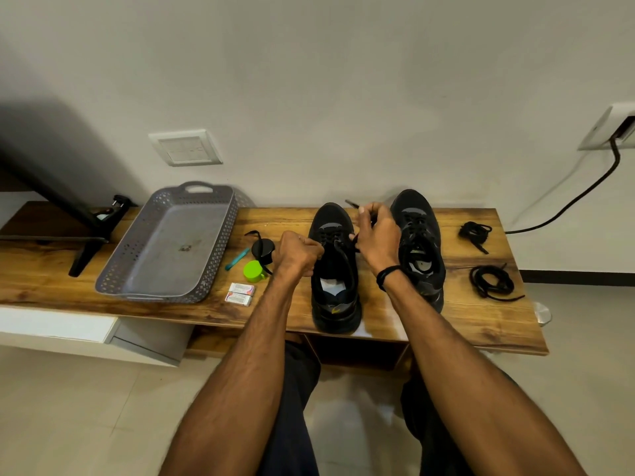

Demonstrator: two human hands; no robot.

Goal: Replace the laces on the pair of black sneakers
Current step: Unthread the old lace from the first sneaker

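Two black sneakers stand side by side on the wooden bench (481,324), toes toward the wall. The left sneaker (335,280) is between my hands. My left hand (298,251) is curled at its left side and grips a black lace there. My right hand (374,235) is at its right side, fingers curled round the other lace end (351,203), whose tip sticks up past my fingers. The right sneaker (420,242) is laced and untouched. Two loose black lace bundles lie right of it, one at the back (475,233) and one nearer (492,282).
A grey perforated basket (144,269) sits on the bench's left part. Between it and the shoes lie a black round lid (263,250), a green cap (253,270), a teal tool (237,259) and two small white boxes (240,293). A black stand (89,249) is far left.
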